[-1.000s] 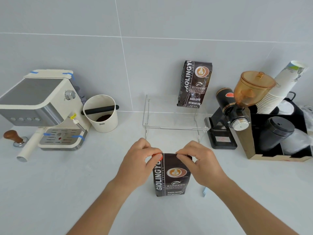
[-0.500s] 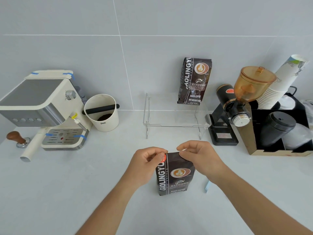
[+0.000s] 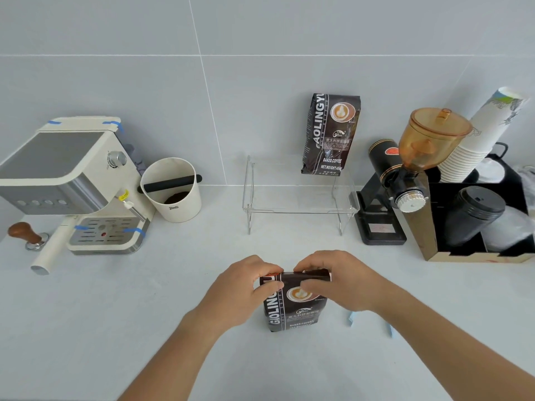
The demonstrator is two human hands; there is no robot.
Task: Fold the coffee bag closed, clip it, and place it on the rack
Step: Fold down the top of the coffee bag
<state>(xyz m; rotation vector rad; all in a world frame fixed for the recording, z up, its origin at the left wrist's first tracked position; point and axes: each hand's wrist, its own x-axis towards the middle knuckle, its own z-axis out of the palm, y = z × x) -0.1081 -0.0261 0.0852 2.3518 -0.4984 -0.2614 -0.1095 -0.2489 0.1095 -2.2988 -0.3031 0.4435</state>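
Bag [image 3: 292,308]: upright on the surface [image 3: 144,328] at 6 o'clock, near the camera; top edge folded over into a flat band.
Left hand [image 3: 243,287]: wrapped on the bag's top left corner, thumb on the front face, fingers behind.
Right hand [image 3: 338,282]: pinching the folded top from the right, thumb in front just above the round logo, fingers over the fold.
Clip [image 3: 272,274]: a small orange-red bit shows at the top left corner under the left fingers; too hidden to tell whether it grips the fold.
Rack [image 3: 295,209]: clear, at 12 o'clock from the bag, well apart, against the wall.
Second bag [image 3: 331,134]: stands upright on the rack's back right part, leaning at the wall.
Grinder [image 3: 405,175]: at 2 o'clock, just beside the rack.
Cups [image 3: 477,140]: stacked, tilted, at 2 o'clock, beyond the grinder.
Espresso machine [image 3: 69,180]: at 10 o'clock.
Knock box [image 3: 172,189]: between the machine and the rack.
Tamper [image 3: 26,231]: far left, at 9 o'clock.
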